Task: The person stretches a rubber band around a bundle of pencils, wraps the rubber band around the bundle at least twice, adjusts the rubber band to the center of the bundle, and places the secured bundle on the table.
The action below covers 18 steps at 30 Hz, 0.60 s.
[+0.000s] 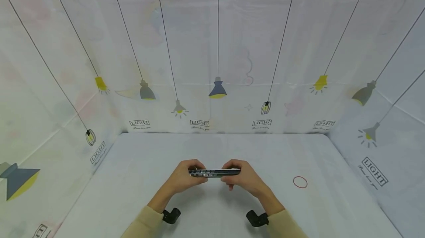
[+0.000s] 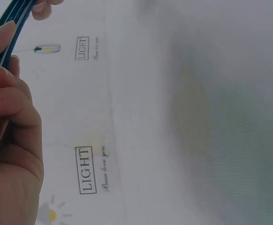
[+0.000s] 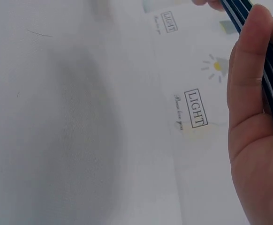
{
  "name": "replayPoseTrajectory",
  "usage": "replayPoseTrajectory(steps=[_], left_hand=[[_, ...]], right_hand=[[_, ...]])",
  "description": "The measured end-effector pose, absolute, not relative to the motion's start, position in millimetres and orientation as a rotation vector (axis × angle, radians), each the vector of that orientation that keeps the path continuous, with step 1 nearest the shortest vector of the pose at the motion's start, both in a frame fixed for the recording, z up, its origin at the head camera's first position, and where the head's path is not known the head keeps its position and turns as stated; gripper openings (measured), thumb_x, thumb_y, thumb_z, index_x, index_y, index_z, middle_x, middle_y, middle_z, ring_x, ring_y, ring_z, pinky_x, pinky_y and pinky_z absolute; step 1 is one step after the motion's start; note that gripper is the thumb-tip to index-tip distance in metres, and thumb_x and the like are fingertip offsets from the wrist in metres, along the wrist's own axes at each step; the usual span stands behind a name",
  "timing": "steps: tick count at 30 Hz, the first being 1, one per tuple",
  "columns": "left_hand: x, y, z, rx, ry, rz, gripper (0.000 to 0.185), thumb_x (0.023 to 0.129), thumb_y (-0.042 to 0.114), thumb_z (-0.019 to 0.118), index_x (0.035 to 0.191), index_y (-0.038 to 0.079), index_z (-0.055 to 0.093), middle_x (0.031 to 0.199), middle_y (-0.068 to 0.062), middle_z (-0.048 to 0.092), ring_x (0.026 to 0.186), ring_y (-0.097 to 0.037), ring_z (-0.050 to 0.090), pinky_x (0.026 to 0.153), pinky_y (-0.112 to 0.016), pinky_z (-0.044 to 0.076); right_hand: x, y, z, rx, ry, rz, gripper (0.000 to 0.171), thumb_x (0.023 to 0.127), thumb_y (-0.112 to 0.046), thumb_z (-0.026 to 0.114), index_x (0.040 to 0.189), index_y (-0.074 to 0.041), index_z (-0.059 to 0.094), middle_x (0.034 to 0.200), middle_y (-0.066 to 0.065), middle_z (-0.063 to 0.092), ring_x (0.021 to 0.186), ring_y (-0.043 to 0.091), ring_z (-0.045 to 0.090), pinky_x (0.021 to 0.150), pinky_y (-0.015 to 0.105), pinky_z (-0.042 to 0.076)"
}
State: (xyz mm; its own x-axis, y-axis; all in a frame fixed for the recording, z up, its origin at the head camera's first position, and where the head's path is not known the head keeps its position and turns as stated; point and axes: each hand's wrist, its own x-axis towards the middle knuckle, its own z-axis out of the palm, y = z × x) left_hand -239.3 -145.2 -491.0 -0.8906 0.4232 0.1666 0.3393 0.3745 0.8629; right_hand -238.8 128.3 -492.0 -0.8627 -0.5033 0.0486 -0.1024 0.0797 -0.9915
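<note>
Both hands hold a flat dark bundle of thin sticks with white stripes (image 1: 214, 172) level above the white table (image 1: 149, 164). My left hand (image 1: 186, 177) grips its left end, fingers curled over the top. At the other end my right hand (image 1: 240, 178) grips it the same way. In the left wrist view the bundle (image 2: 7, 40) runs along the upper left edge past the curled fingers (image 2: 7, 101). The right wrist view shows the bundle (image 3: 263, 61) crossing the upper right corner under the thumb (image 3: 246, 70).
A red rubber band (image 1: 300, 182) lies on the table to the right of my hands. White sheets printed with hanging lamps and the word LIGHT (image 1: 199, 123) wall in the table at the back and both sides.
</note>
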Motion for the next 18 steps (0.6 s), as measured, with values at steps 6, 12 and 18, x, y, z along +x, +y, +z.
replayPoseTrajectory(steps=[6, 12, 18], left_hand=[[-239.6, -141.8, -487.5, 0.694, 2.509, 1.565, 0.024, 0.081, 0.022, 0.087, 0.100, 0.019, 0.073, 0.090, 0.003, 0.068, 0.078, -0.017, 0.062, 0.067, -0.031, 0.053], [-239.1, -144.2, -485.5, 0.692, 2.428, 1.670, 0.027, 0.081, 0.018, 0.088, 0.104, 0.015, 0.073, 0.093, -0.002, 0.069, 0.076, -0.018, 0.062, 0.062, -0.030, 0.054], [-239.5, -142.4, -492.0, 0.679, 2.296, 1.815, 0.030, 0.082, 0.014, 0.087, 0.107, 0.008, 0.071, 0.096, -0.009, 0.070, 0.075, -0.022, 0.069, 0.065, -0.035, 0.060]], right_hand=[[-236.5, 131.1, -491.8, -0.579, 2.007, -1.897, 0.035, 0.086, -0.010, 0.082, 0.116, -0.001, 0.066, 0.107, 0.018, 0.067, 0.091, 0.055, 0.064, 0.075, 0.044, 0.061], [-236.0, 133.6, -492.0, -0.574, 1.971, -1.948, 0.035, 0.088, -0.010, 0.080, 0.116, 0.002, 0.065, 0.101, 0.020, 0.069, 0.084, 0.033, 0.071, 0.078, 0.043, 0.060], [-235.0, 133.0, -493.4, -0.568, 1.925, -1.994, 0.034, 0.088, -0.007, 0.079, 0.116, 0.004, 0.064, 0.100, 0.019, 0.069, 0.084, 0.026, 0.072, 0.081, 0.041, 0.060]])
